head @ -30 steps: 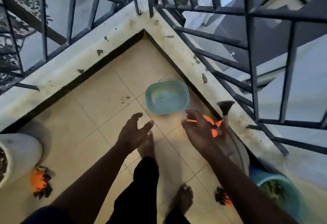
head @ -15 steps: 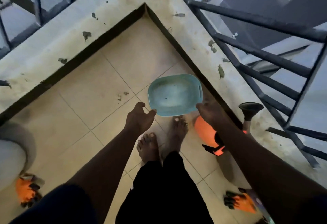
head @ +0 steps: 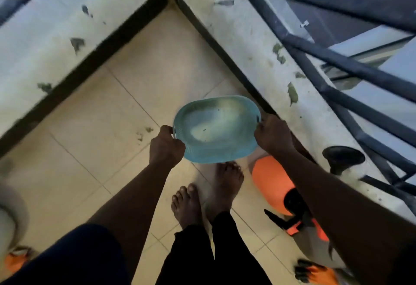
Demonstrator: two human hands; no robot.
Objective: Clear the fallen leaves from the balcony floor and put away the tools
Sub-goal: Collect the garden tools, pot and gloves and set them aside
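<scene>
Teal plastic sits in both grips: the fingers (head: 174, 142) of the left hand (head: 166, 147) are curled round the left end of the basin's rim, and the right hand (head: 273, 135) pinches the opposite end, fingers folded over the edge beside a small handle slot. The basin (head: 216, 129) is oval, with slotted sides and a pale, smeared bottom holding a few dark specks. It is held level over the inner corner of the balcony floor (head: 135, 77), just ahead of the person's bare feet (head: 202, 194); whether its underside touches the tiles cannot be told.

Small dark crumbs of debris (head: 144, 132) lie on the beige tiles just left of the left hand. Beside the right forearm an orange tool (head: 270, 181) with black parts lies on the floor, and a black funnel-shaped nozzle (head: 343, 157) stands near it against the ledge. An orange and black glove (head: 315, 272) lies at the lower right.

Beyond the dark skirting, the pale concrete ledge (head: 56, 26) wraps the corner, with green leaves (head: 292, 93) stuck to it on both sides. Dark metal railing bars (head: 351, 66) run along the ledge's outer edge. A pale round pot (head: 9, 212), blurred, shows at the left edge.
</scene>
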